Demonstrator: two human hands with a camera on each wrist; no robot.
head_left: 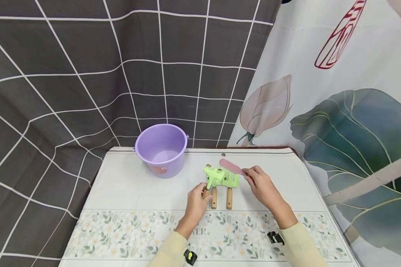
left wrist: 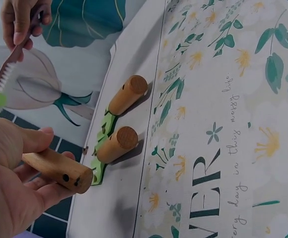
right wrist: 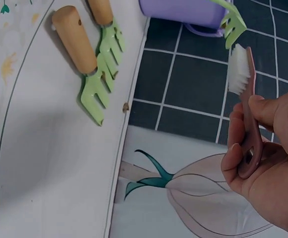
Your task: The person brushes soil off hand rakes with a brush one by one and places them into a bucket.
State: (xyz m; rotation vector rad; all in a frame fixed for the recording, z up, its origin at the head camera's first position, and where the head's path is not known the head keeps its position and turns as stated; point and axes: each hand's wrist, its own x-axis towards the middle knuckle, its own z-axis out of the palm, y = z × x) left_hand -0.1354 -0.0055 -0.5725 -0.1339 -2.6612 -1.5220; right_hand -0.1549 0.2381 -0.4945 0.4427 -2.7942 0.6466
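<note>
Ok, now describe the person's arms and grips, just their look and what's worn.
The left sleeve and right sleeve are plain pale yellow, ending short of the wrist. Each has a small, blocky black device at its inner side; the left device shows a yellow-green mark, the right device is black. The left grip and right grip are bare, with no gloves visible. No cables show.

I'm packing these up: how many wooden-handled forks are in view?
3: a held fork in the left hand; a middle fork, partly covered in the head view, and a right fork on the table.
</note>
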